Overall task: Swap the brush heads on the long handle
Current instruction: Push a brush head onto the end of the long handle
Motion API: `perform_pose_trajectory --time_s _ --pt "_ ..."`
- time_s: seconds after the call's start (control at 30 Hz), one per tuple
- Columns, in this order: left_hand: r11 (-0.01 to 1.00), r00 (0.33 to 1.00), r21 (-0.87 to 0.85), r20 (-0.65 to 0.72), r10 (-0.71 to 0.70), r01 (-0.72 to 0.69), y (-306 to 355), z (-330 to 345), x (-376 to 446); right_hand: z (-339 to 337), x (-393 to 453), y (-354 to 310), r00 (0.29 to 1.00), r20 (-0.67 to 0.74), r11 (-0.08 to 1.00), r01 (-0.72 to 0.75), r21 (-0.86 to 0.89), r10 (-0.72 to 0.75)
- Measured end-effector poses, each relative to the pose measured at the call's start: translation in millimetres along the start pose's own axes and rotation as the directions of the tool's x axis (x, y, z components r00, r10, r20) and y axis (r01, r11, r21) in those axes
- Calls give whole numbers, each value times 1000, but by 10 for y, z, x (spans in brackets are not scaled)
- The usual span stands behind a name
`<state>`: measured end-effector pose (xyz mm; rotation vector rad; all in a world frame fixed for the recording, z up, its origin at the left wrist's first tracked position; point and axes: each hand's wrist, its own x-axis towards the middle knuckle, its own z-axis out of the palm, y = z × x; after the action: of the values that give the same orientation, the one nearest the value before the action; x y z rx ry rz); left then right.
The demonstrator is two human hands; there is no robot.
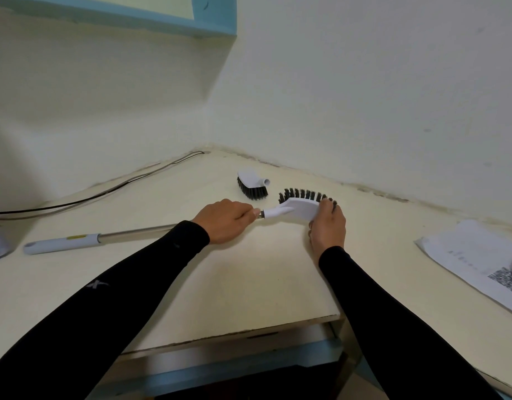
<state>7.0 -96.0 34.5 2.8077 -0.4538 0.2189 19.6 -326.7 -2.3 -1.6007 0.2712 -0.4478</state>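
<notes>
The long handle (127, 233) lies across the table (249, 284) toward its left edge, my left hand (224, 220) closed around its tip. My right hand (328, 223) grips the curved brush head (299, 207), joined at the neck (loosening or tightening, I cannot tell). The small brush head (252, 184) waits loose near the back corner; the swap looks unfinished.

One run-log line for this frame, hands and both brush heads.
left hand: grips handle at joint | right hand: grips curved brush head, on handle | small brush head: loose on desk
</notes>
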Motion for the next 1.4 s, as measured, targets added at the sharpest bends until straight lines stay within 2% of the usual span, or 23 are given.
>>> perform_pose_trajectory --time_s 0.1,0.2,0.33,0.43,0.63,0.8,0.9,1.1,1.4 --pt "994 984 81 -159 80 -67 -70 55 -113 0 6 7 1000 -5 1000 -1 -2 1" --pt "981 921 123 -343 183 -149 -168 171 -241 -2 10 2 1000 -16 1000 -19 4 19" --pt "988 880 91 -450 152 -124 -222 234 -328 11 16 14 1000 -7 1000 -11 -5 11" --pt "987 890 86 -427 162 -138 -222 196 -336 11 28 17 1000 -8 1000 -7 -10 7" --pt "972 965 160 -168 202 -175 -236 25 -278 19 32 25 1000 -12 1000 -7 -18 7" --pt "976 987 173 -66 144 -131 -243 5 -236 17 24 21 1000 -12 1000 -8 -21 8" --pt "983 985 140 -100 137 -123 -235 15 -245 18 18 16 1000 -9 1000 -5 -26 4" --pt "978 936 149 -299 187 -148 -259 21 -292 24 18 14 1000 -16 1000 -10 -21 10" --pt "972 918 140 -325 226 -190 -274 23 -298 15 2 -10 1000 -23 1000 -9 -12 9"
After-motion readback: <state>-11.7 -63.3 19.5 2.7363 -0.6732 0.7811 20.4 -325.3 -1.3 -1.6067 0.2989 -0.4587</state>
